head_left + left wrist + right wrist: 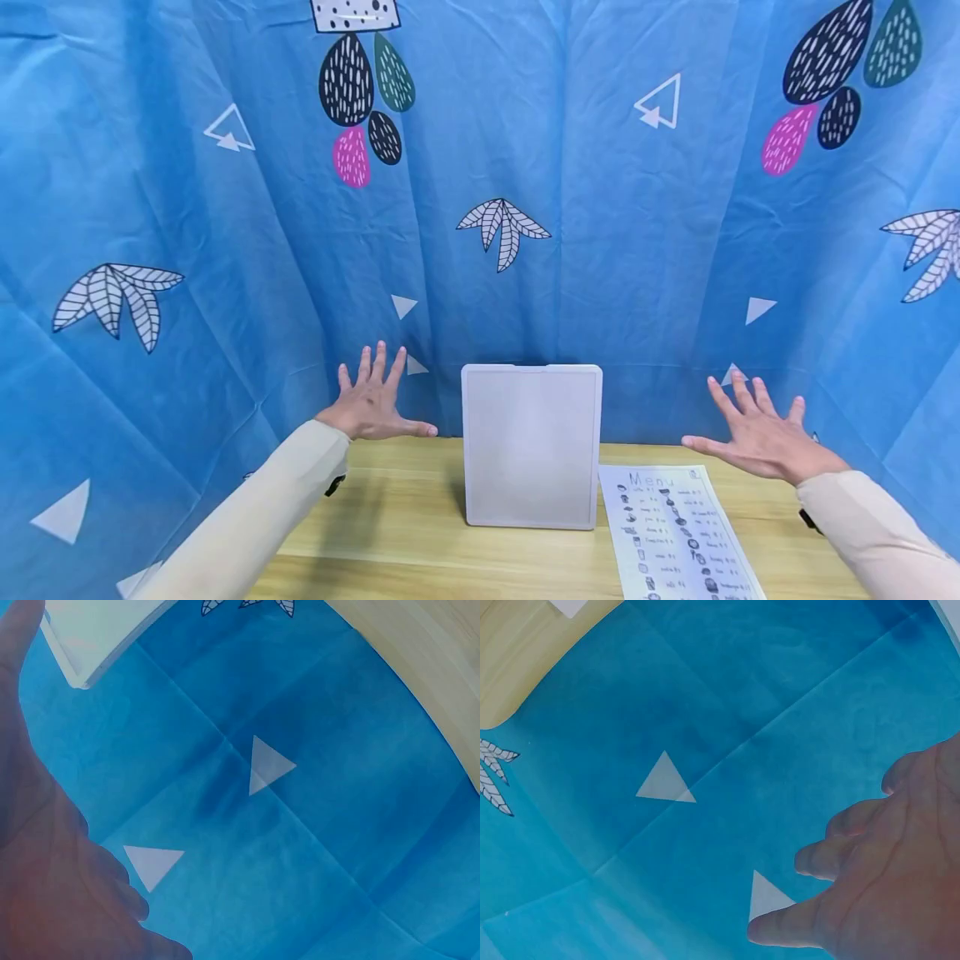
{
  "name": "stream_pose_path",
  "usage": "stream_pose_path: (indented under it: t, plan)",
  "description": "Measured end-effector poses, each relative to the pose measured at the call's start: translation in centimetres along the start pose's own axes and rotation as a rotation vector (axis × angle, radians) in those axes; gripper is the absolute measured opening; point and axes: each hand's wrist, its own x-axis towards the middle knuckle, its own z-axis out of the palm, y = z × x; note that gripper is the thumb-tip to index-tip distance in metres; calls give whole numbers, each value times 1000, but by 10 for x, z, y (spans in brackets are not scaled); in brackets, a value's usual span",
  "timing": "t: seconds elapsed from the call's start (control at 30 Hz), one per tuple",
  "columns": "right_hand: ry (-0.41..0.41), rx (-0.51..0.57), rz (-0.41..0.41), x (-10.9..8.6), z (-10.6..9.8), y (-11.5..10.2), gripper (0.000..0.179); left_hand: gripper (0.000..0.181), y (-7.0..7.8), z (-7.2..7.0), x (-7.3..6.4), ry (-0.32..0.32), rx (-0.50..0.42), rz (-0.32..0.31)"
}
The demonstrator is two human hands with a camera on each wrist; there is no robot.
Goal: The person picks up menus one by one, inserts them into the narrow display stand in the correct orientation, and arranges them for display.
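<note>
Both hands are held up over the table with fingers spread, and neither holds anything. My left hand [371, 408] is to the left of a white rectangular panel [532, 450], its thumb pointing toward the panel's side. On the other side my right hand [765, 433] hovers above and to the right of a paper sheet headed "Menu" [671, 533]. The panel stands upright on the table, with a thin raised rim around a plain face. Handwritten lines and small drawings fill the sheet, which lies flat against the panel's lower right. In the left wrist view, a corner of the panel [105, 637] shows beyond the thumb.
A light wood table [405, 500] spans the lower part of the head view. Blue printed cloth [637, 250] hangs close behind the table and along both sides, with leaves, drops and triangles on it.
</note>
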Motion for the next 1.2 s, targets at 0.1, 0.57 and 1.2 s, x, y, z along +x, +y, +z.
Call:
stream_pose_path:
  t: [0.1,0.57,1.2]
  plan:
    - [-1,-1,8,-1,0,3,107,138,3,2,0,-4,-6,12]
    - [-34,44,36,-4,10,17,109,136,22,16,2,-17,-38,44]
    - [-12,69,36,-15,39,34,105,132,62,46,3,-106,-150,141]
